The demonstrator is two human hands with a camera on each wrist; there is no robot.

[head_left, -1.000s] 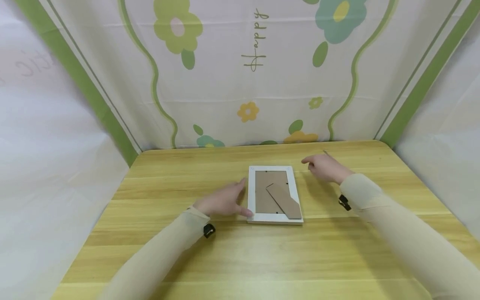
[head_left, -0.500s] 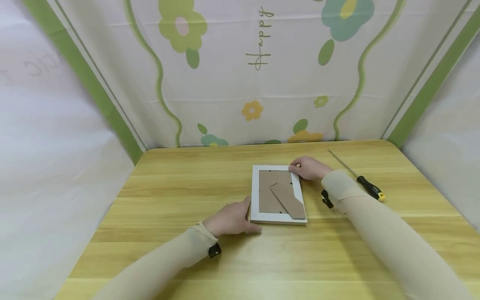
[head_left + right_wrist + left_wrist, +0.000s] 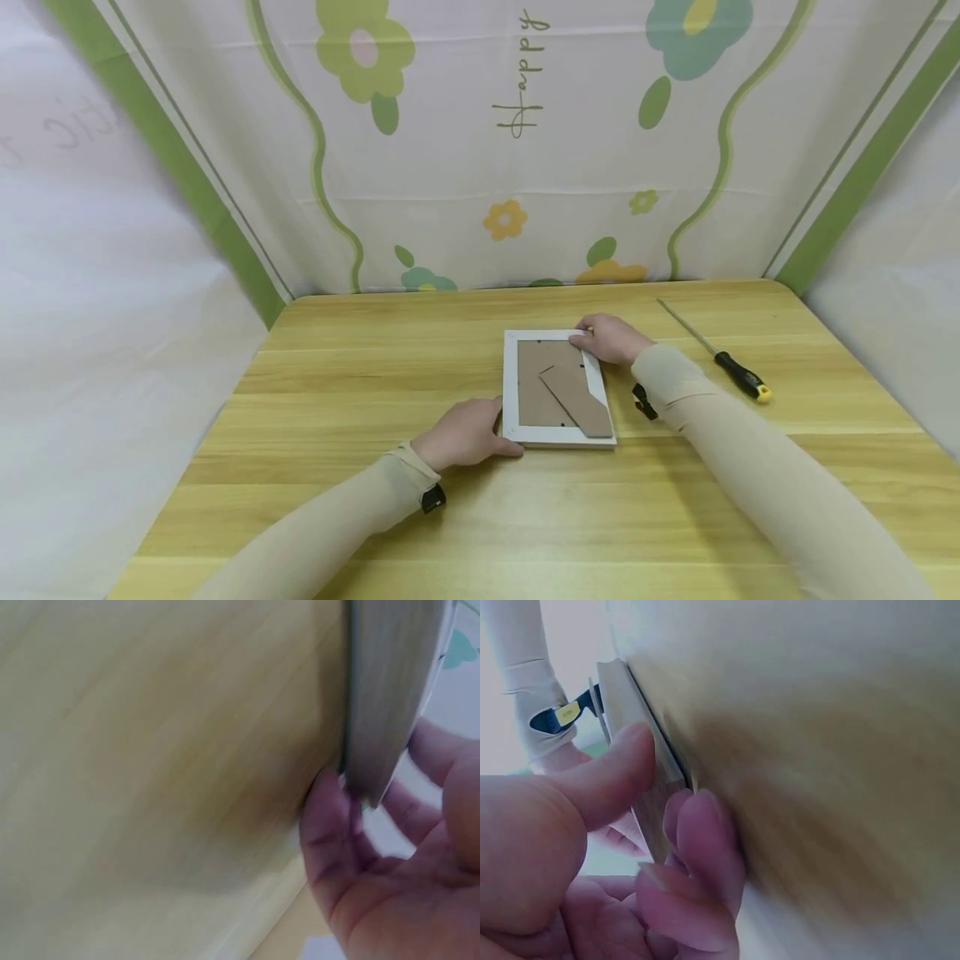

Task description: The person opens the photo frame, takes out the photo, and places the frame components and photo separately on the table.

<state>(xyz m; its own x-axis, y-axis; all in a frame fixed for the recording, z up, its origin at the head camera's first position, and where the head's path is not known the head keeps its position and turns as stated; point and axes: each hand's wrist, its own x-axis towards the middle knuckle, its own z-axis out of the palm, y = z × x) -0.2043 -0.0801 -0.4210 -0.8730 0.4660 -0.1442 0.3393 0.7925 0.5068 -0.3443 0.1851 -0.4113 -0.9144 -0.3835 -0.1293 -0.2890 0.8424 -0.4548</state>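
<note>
A white picture frame (image 3: 511, 383) lies back side up on the table, its brown backing board and folded stand leg (image 3: 577, 402) showing. My left hand (image 3: 461, 433) grips the near left corner, thumb along the near edge. In the left wrist view, the thumb and curled fingers (image 3: 705, 832) close round the corner of the frame (image 3: 622, 697). At the far right corner, my right hand (image 3: 611, 339) pinches the frame with the thumb on top. The right wrist view has fingertips (image 3: 328, 802) at the underside of the frame's edge (image 3: 390, 682).
To the right of the right hand lies a screwdriver (image 3: 738, 375) with a black and yellow handle, its shaft pointing to the back left. Behind the wooden table (image 3: 360, 367) hangs a flowered curtain (image 3: 450, 167), and white sheets close off both sides.
The right hand has come left from near the screwdriver and taken hold of the frame's far right corner. The left hand has shifted slightly nearer and gripped the near left corner.
</note>
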